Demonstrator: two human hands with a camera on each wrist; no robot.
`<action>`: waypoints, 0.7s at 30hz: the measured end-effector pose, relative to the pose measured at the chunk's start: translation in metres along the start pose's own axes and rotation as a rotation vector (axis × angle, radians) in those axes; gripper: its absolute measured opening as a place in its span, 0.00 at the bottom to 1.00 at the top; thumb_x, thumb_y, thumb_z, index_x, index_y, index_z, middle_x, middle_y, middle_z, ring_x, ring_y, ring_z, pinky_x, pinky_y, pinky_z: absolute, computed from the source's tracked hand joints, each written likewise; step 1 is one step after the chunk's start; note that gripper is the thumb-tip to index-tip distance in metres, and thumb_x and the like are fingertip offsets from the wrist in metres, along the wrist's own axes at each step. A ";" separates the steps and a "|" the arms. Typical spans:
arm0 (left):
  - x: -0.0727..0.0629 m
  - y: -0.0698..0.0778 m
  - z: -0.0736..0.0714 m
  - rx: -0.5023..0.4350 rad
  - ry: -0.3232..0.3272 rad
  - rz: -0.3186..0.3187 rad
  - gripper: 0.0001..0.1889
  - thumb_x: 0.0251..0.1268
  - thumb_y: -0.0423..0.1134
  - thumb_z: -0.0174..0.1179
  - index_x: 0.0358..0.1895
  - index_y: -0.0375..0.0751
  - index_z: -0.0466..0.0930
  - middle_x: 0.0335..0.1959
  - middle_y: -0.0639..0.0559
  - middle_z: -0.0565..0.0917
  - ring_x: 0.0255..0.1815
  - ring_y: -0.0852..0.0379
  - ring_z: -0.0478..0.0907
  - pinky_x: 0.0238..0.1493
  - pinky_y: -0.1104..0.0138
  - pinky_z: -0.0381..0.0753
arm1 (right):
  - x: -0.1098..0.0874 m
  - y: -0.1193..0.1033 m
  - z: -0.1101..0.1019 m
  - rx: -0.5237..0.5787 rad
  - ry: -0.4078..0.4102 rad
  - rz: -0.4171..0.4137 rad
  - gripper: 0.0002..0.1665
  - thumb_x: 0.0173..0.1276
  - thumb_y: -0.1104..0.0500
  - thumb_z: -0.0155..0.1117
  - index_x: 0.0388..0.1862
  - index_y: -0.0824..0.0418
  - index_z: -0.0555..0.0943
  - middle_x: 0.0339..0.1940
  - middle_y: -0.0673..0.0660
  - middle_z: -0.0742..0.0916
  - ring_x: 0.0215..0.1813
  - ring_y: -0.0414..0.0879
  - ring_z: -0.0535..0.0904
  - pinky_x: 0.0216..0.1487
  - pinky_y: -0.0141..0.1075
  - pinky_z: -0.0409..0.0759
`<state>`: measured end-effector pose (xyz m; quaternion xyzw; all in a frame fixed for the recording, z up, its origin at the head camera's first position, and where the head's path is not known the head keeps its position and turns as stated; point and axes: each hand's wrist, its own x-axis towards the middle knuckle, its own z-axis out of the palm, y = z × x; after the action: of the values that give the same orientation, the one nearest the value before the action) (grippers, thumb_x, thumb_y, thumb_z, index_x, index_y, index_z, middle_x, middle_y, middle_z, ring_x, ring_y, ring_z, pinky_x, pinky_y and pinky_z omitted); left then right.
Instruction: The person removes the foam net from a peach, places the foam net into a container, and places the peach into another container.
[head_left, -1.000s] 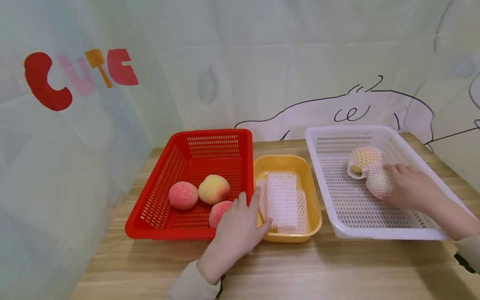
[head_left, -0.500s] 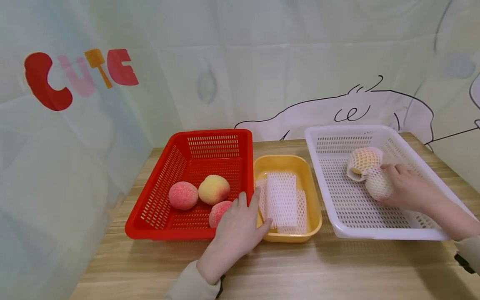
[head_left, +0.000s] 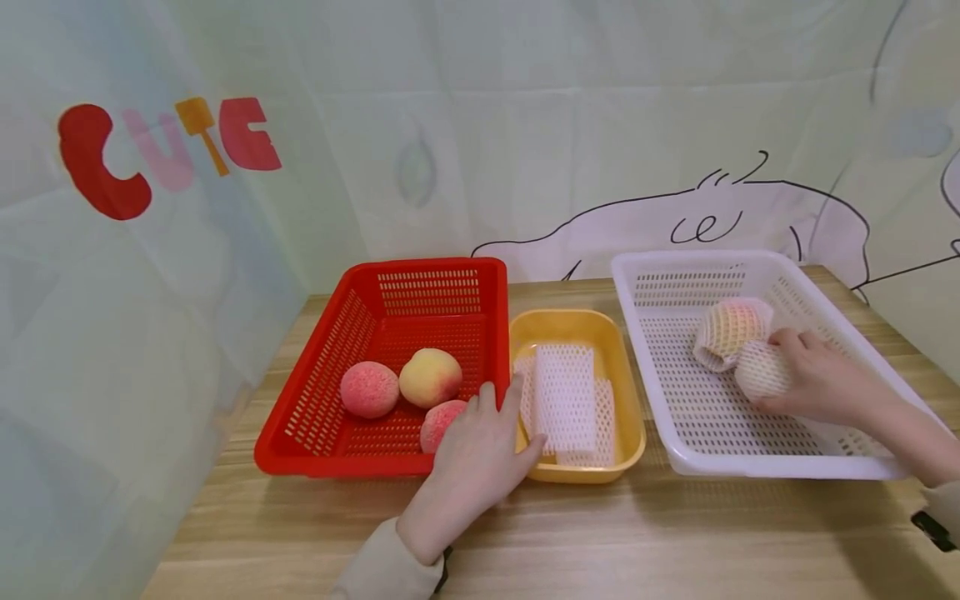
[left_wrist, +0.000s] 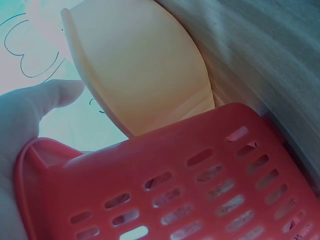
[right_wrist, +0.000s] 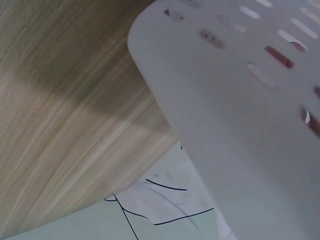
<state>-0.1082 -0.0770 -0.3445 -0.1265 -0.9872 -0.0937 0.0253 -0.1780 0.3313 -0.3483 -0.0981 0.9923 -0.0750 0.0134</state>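
Observation:
In the head view, my right hand (head_left: 825, 382) grips a peach in a white foam net (head_left: 761, 372) inside the white basket (head_left: 656, 367). Touching it from behind is another netted peach (head_left: 737, 323), tilted, its pink and yellow skin showing through the mesh. My left hand (head_left: 480, 450) rests over the right rim of the red basket (head_left: 382, 465), fingers loosely extended and thumb pointing toward the yellow basin (head_left: 628, 454). It partly covers a pink peach (head_left: 438, 425). The right wrist view shows only the white basket's outer wall (right_wrist: 215, 115); that hand is out of sight there.
Another pink peach (head_left: 370, 389) and a yellow peach (head_left: 431, 377) lie in the red basket. Folded white foam nets (head_left: 564, 396) fill the yellow basin between the two baskets. Behind the wooden table (head_left: 585, 542) hangs a printed curtain (head_left: 525, 150).
The rear netted peach has rolled slightly, so its net opening has turned down and more pink shows. My right hand has shifted slightly with its netted peach. The left hand stays on the rim.

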 end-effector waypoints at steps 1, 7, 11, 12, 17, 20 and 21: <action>0.000 0.000 0.000 -0.003 -0.001 0.000 0.42 0.57 0.59 0.61 0.73 0.46 0.59 0.43 0.43 0.74 0.36 0.53 0.70 0.36 0.64 0.81 | -0.002 0.000 -0.001 -0.002 0.006 -0.005 0.61 0.46 0.35 0.74 0.62 0.76 0.60 0.54 0.81 0.71 0.51 0.75 0.73 0.47 0.65 0.73; -0.001 -0.001 -0.001 -0.048 0.017 -0.009 0.41 0.57 0.58 0.61 0.73 0.47 0.59 0.43 0.41 0.75 0.36 0.52 0.71 0.33 0.64 0.80 | -0.012 -0.002 -0.006 0.050 0.068 -0.050 0.58 0.46 0.40 0.77 0.61 0.76 0.62 0.49 0.79 0.76 0.46 0.69 0.78 0.43 0.59 0.77; -0.001 -0.003 -0.002 -0.095 0.020 -0.023 0.43 0.57 0.57 0.62 0.74 0.48 0.56 0.49 0.38 0.76 0.42 0.47 0.75 0.38 0.57 0.83 | -0.015 -0.005 -0.010 0.133 0.082 -0.049 0.57 0.47 0.42 0.77 0.61 0.78 0.60 0.44 0.76 0.79 0.40 0.59 0.80 0.33 0.45 0.78; -0.001 -0.003 -0.002 -0.108 0.018 -0.027 0.43 0.57 0.57 0.62 0.74 0.48 0.56 0.52 0.37 0.75 0.44 0.45 0.76 0.41 0.55 0.84 | -0.016 -0.006 -0.011 0.150 0.080 -0.043 0.57 0.48 0.42 0.77 0.61 0.78 0.60 0.44 0.76 0.79 0.39 0.58 0.80 0.31 0.42 0.77; -0.001 -0.003 -0.002 -0.179 0.013 -0.040 0.42 0.59 0.58 0.61 0.75 0.50 0.54 0.62 0.33 0.71 0.57 0.38 0.75 0.49 0.47 0.82 | -0.020 -0.013 -0.017 0.186 0.099 -0.024 0.60 0.48 0.42 0.77 0.63 0.80 0.58 0.47 0.77 0.78 0.41 0.60 0.79 0.32 0.43 0.77; -0.001 -0.003 -0.003 -0.217 0.026 -0.044 0.42 0.60 0.58 0.59 0.75 0.50 0.54 0.66 0.33 0.68 0.61 0.37 0.73 0.51 0.45 0.81 | -0.024 -0.021 -0.022 0.195 0.118 -0.013 0.61 0.48 0.42 0.77 0.65 0.78 0.57 0.51 0.78 0.76 0.44 0.65 0.78 0.34 0.51 0.79; -0.001 -0.003 -0.003 -0.227 0.032 -0.043 0.42 0.60 0.58 0.59 0.75 0.50 0.54 0.66 0.33 0.68 0.61 0.37 0.72 0.51 0.45 0.81 | -0.025 -0.024 -0.024 0.201 0.123 -0.012 0.61 0.49 0.42 0.77 0.66 0.77 0.56 0.52 0.78 0.75 0.45 0.66 0.77 0.34 0.53 0.80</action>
<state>-0.1084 -0.0806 -0.3423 -0.1057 -0.9722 -0.2073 0.0246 -0.1501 0.3163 -0.3209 -0.0972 0.9781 -0.1802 -0.0381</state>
